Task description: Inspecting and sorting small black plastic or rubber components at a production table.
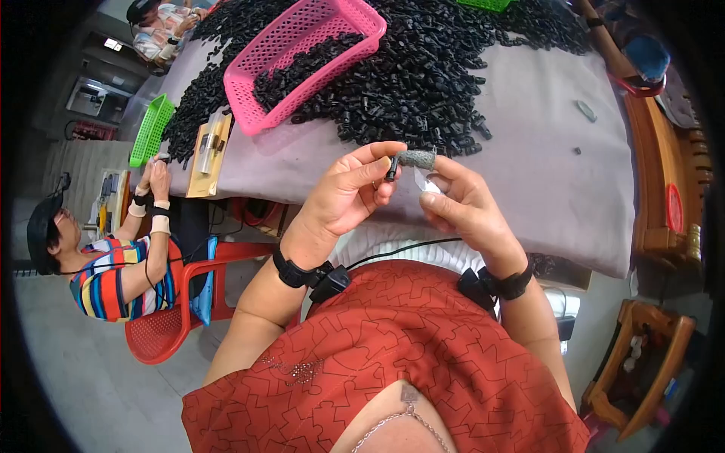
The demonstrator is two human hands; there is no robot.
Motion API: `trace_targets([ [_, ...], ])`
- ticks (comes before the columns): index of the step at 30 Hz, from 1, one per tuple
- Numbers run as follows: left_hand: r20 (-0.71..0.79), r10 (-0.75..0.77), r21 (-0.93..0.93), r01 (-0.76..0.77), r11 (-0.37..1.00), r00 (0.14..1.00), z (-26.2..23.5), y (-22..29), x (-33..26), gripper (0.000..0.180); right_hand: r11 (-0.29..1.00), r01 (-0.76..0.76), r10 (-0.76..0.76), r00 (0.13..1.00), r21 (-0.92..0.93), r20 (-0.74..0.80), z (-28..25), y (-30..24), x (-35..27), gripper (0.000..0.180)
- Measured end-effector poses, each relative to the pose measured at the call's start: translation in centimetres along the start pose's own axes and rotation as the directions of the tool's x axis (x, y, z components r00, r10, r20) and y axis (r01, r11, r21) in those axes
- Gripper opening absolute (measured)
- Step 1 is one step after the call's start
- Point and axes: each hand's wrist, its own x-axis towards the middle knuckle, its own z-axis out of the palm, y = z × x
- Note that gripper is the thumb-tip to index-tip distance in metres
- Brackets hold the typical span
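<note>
Head view shows your left hand pinching a small black part at its fingertips, just below the black pile on the counter. Your right hand, a grey cot on its forefinger, closes on a small clear piece beside that part, nearer you than the pile.

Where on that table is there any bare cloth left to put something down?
The grey cloth lies mostly bare on the right, between the black parts heap and the table's right edge, apart from two small stray bits. Another bare strip runs along the near edge, below the pink basket, beside the left hand. The far middle is crowded with parts.
</note>
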Motion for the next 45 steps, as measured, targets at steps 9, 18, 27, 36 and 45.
trace_targets([
  [9, 0.026, 0.011, 0.012, -0.012, 1.0, 1.0, 0.8, -0.6, 0.4, 0.046, 0.999, 0.008, -0.009, 0.999, 0.035, 0.033, 0.6, -0.2, -0.2, 0.052],
  [18, 0.029, -0.009, -0.035, 0.01, 0.999, 1.0, 1.2, -0.8, 0.4, 0.042, 1.0, 0.004, -0.005, 0.999, 0.018, 0.05, 0.5, -0.1, -0.3, 0.051],
  [27, 0.079, -0.01, -0.031, 0.012, 0.999, 0.997, 1.3, -1.1, 0.2, 0.042, 0.999, -0.053, 0.053, 0.999, -0.008, 0.011, 0.1, -0.3, -0.2, 0.043],
  [36, 0.063, -0.016, -0.072, 0.02, 0.997, 0.998, 0.9, -0.9, 0.3, 0.04, 0.999, -0.033, 0.032, 0.994, 0.007, 0.101, 0.6, -0.5, -0.5, 0.057],
  [45, 0.084, -0.049, -0.075, 0.055, 0.996, 0.995, 0.9, -0.9, 0.4, 0.042, 0.997, -0.054, 0.047, 0.992, 0.056, 0.118, 0.4, -0.5, -0.5, 0.055],
])
